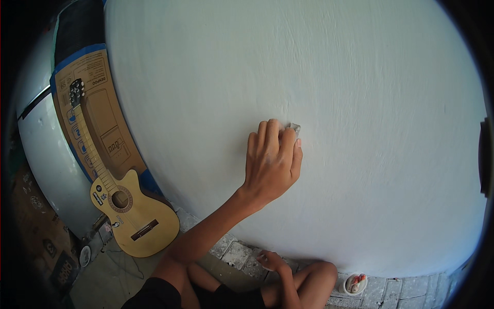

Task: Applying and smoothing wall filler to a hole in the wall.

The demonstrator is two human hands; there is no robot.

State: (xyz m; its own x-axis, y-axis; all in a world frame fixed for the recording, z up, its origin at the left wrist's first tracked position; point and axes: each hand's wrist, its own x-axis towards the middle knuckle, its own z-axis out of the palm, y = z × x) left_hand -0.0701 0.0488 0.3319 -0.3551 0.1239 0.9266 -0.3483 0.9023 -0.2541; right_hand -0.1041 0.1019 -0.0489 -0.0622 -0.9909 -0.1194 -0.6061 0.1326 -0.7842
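Note:
Up against the white wall (370, 154), my left hand (270, 165) is closed with its fingers bent and its back toward me. A squared corner of a small grey flat piece (295, 127) sticks out between the thumb and fingers, pressed to the wall. The rest of that piece is hidden by the hand, and its kind does not show. Lower down, near my bent right leg, my right hand (270, 260) hangs away from the wall with its fingers curled. Whether anything lies in those fingers is too small to make out.
A pale acoustic guitar (146, 219) leans at the left on a flattened cardboard box (95, 103). Grey paving blocks (236, 255) run along the wall's foot. A white tub (353, 284) with reddish contents stands right of my knee. Silvery panels (56, 154) stand farther left.

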